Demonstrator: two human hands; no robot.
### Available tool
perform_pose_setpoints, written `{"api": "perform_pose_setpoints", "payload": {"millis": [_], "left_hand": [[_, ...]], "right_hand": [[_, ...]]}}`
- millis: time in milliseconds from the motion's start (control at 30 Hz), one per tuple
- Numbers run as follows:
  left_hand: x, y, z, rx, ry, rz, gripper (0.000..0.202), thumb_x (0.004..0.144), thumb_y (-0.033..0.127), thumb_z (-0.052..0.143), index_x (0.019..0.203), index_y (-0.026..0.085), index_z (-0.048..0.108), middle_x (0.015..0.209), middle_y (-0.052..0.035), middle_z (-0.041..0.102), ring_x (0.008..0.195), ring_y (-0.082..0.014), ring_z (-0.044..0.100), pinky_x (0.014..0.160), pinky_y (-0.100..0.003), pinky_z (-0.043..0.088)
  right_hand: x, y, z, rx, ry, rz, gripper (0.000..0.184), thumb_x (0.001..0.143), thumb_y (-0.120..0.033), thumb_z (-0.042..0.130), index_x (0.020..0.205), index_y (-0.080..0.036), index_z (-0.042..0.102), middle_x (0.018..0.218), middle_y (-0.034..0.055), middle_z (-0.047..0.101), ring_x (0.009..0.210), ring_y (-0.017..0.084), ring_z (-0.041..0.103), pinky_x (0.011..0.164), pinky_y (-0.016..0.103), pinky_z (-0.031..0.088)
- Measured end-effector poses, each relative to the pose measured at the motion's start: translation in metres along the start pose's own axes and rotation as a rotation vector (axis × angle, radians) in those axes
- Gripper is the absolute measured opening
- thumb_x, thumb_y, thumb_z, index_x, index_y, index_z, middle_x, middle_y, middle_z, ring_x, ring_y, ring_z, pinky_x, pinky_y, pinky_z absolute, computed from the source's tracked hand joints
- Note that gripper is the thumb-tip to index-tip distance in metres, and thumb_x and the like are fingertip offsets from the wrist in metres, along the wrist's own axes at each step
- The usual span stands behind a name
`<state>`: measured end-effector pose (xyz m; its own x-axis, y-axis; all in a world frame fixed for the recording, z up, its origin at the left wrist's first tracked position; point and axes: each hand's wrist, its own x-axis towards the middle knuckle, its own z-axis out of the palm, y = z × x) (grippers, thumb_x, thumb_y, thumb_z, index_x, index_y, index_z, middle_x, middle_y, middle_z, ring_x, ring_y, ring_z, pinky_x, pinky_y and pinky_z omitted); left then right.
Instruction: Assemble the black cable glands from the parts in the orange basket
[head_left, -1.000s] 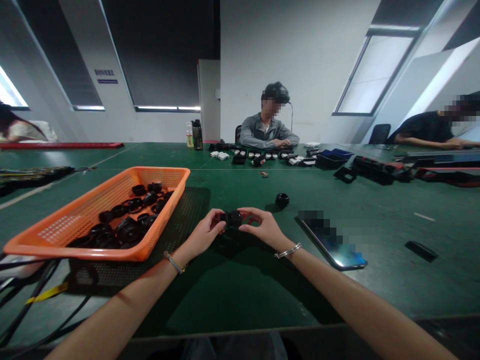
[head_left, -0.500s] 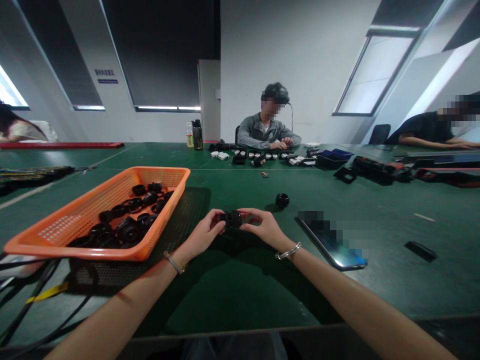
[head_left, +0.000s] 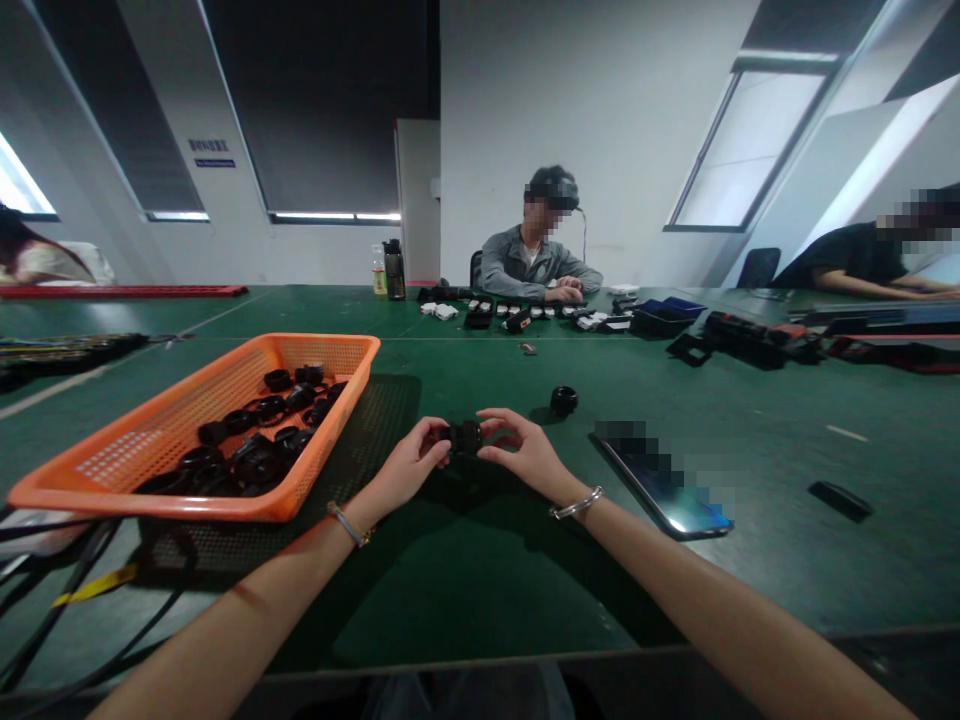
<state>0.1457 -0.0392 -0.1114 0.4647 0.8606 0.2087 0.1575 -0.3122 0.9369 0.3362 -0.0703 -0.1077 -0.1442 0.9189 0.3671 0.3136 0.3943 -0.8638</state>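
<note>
Black round plastic part (head_left: 462, 437) is pinched between the closed fingertip grips of left hand (head_left: 405, 468) and right hand (head_left: 525, 452) above the green bench (head_left: 480, 570), one like black piece (head_left: 564, 400) being set down beyond the grip, many more left in the orange mesh basket (head_left: 150, 497) to its left.

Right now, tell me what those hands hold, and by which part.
A small black round part, pinched between both hands: the left hand grips its left end, the right hand its right end.

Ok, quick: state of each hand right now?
Left hand: closed on the small black part, pinching its left end.
Right hand: closed, fingertips pinching the same part's right end.
</note>
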Motion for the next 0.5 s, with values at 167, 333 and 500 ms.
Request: {"api": "perform_pose_setpoints", "payload": {"millis": [167,333,500], "left_hand": [[0.0007,-0.0009,0.0005,-0.033,0.0,-0.019,0.014,0.079,0.019,0.046,0.093,0.017,0.045,0.067,0.0047,0.048,0.059,-0.0098,0.051,0.063,-0.025,0.045],[0.0003,-0.0017,0.001,-0.039,-0.008,-0.01,0.015,0.078,0.019,0.046,0.093,0.017,0.045,0.067,0.0047,0.048,0.059,-0.0097,0.051,0.063,-0.024,0.046],[0.0,-0.0016,0.0009,-0.041,-0.006,-0.003,0.016,0.078,0.019,0.047,0.094,0.017,0.046,0.068,0.0045,0.048,0.061,-0.0102,0.052,0.064,-0.025,0.045]], "right_hand": [[0.0005,0.0031,0.0001,0.033,-0.033,-0.022,0.041,0.063,-0.02,0.069,0.103,-0.02,0.061,0.093,0.0033,0.066,0.089,0.017,0.061,0.081,0.034,0.05],[0.0018,0.0065,0.0008,0.037,-0.007,-0.018,0.04,0.062,-0.019,0.069,0.102,-0.02,0.063,0.09,0.0029,0.067,0.087,0.018,0.062,0.081,0.035,0.05],[0.0017,0.0048,0.0009,0.04,0.006,0.018,0.04,0.06,-0.019,0.07,0.099,-0.019,0.065,0.083,0.002,0.067,0.08,0.017,0.063,0.08,0.035,0.05]]}}
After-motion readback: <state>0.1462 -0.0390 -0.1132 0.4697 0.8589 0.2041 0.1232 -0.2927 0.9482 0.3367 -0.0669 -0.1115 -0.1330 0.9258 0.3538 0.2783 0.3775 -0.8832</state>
